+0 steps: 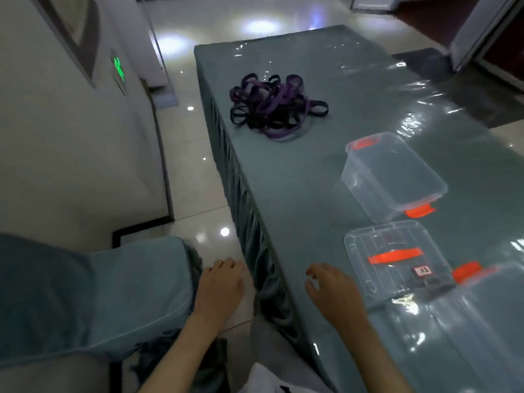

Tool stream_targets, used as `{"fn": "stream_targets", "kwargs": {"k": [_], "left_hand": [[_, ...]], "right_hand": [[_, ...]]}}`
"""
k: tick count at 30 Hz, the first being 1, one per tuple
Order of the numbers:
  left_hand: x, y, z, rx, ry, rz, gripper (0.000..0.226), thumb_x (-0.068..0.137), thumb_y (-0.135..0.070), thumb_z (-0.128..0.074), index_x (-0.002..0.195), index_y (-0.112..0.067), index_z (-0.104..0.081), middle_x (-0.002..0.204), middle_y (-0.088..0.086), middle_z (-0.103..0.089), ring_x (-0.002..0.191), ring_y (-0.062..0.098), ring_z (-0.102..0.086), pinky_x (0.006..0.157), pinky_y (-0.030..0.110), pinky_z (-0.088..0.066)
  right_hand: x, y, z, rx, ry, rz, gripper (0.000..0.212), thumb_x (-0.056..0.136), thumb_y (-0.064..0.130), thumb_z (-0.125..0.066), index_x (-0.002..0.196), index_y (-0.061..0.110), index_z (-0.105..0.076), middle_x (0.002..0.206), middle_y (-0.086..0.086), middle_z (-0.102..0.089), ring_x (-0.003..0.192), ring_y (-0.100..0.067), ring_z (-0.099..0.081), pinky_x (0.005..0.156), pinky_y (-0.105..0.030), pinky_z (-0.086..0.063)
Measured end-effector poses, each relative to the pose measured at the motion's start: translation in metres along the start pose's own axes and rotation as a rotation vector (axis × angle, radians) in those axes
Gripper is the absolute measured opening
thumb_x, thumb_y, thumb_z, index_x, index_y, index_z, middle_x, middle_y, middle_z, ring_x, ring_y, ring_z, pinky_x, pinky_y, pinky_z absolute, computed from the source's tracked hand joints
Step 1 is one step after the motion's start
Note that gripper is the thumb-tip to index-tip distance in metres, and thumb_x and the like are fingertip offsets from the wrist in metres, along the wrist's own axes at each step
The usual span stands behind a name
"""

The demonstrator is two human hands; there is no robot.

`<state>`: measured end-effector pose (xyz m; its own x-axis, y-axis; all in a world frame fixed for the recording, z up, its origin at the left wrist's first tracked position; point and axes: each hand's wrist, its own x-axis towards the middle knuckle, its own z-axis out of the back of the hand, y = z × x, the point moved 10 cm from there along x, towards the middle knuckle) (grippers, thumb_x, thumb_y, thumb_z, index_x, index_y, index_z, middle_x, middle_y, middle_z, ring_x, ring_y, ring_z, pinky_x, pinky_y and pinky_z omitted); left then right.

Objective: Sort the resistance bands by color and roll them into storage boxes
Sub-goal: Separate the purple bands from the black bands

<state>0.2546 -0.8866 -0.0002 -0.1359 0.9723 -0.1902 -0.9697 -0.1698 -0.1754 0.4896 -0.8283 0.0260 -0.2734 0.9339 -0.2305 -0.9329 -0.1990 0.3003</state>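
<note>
Head view: nothing is sorted yet, judging by the layout. The resistance bands (pixel 276 107) are lying in one tangled purple-and-black pile at the far end of the table (pixel 297 199), well apart from both hands. An open storage box (pixel 392 177) with orange latches is sitting empty near the middle, its lid (pixel 395 260) is lying flat just beside it, and the corner of a second box (pixel 487 282) is showing at the right edge. All sorting, rolling and boxing is looking left to do. The left hand (pixel 222 289) is hovering off the table edge, fingers loosely curled, holding nothing. The right hand (pixel 331 290) is hovering over the near table edge, fingers relaxed and half bent, also empty. The table is wearing a teal cloth under shiny clear plastic; a covered chair (pixel 93 293) is standing left, and the tiled floor (pixel 192 171) is glaring with lamp reflections, room dim.
</note>
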Motion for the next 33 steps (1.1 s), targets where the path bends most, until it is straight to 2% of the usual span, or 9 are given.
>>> {"fn": "stream_targets", "kwargs": {"k": [5,10,18,23,29,33], "left_hand": [[0.086,0.024,0.017,0.012,0.041,0.001,0.033,0.107,-0.026,-0.044,0.138,-0.030,-0.055,0.134,-0.008,-0.058,0.121,0.015,-0.053,0.097,0.032,-0.040],[0.173,0.051,0.054,0.051,0.046,-0.023,0.036,0.107,-0.028,-0.046,0.142,-0.029,-0.054,0.136,-0.007,-0.059,0.122,0.016,-0.053,0.099,0.033,-0.042],[0.280,0.099,0.097,0.064,0.003,-0.036,0.031,0.106,-0.030,-0.047,0.134,-0.028,-0.059,0.131,-0.007,-0.062,0.121,0.017,-0.059,0.097,0.034,-0.044],[0.355,0.136,0.099,0.041,0.016,-0.140,0.032,0.106,-0.025,-0.043,0.135,-0.025,-0.057,0.135,-0.005,-0.060,0.124,0.018,-0.055,0.102,0.032,-0.041],[0.442,0.174,0.121,0.037,0.039,-0.251,0.031,0.102,-0.019,-0.046,0.126,-0.020,-0.065,0.124,0.000,-0.066,0.114,0.022,-0.059,0.095,0.035,-0.044],[0.502,0.180,0.136,0.053,0.046,-0.304,0.028,0.103,-0.022,-0.047,0.125,-0.021,-0.065,0.120,0.000,-0.066,0.113,0.024,-0.061,0.092,0.037,-0.046]], "right_hand": [[0.081,0.019,0.007,0.025,-0.007,0.011,0.018,0.095,0.025,-0.067,0.110,0.017,-0.074,0.104,-0.004,-0.074,0.097,-0.032,-0.071,0.081,-0.043,-0.054],[0.163,0.042,0.020,0.065,-0.007,0.023,0.020,0.098,0.025,-0.065,0.114,0.016,-0.074,0.109,-0.005,-0.075,0.102,-0.029,-0.071,0.084,-0.040,-0.054],[0.276,0.094,0.031,0.018,0.026,0.012,0.026,0.103,0.029,-0.058,0.124,0.020,-0.071,0.122,0.001,-0.073,0.106,-0.019,-0.070,0.090,-0.033,-0.052],[0.353,0.128,0.030,0.023,0.015,-0.094,0.024,0.103,0.029,-0.057,0.118,0.019,-0.072,0.120,0.000,-0.074,0.106,-0.023,-0.070,0.089,-0.034,-0.051],[0.430,0.176,0.050,0.119,-0.030,-0.212,0.026,0.102,0.027,-0.060,0.123,0.018,-0.072,0.119,-0.001,-0.074,0.103,-0.021,-0.071,0.087,-0.030,-0.049],[0.469,0.191,0.060,0.131,-0.052,-0.256,0.023,0.102,0.027,-0.061,0.120,0.017,-0.072,0.115,-0.002,-0.073,0.099,-0.024,-0.070,0.084,-0.036,-0.054]]}}
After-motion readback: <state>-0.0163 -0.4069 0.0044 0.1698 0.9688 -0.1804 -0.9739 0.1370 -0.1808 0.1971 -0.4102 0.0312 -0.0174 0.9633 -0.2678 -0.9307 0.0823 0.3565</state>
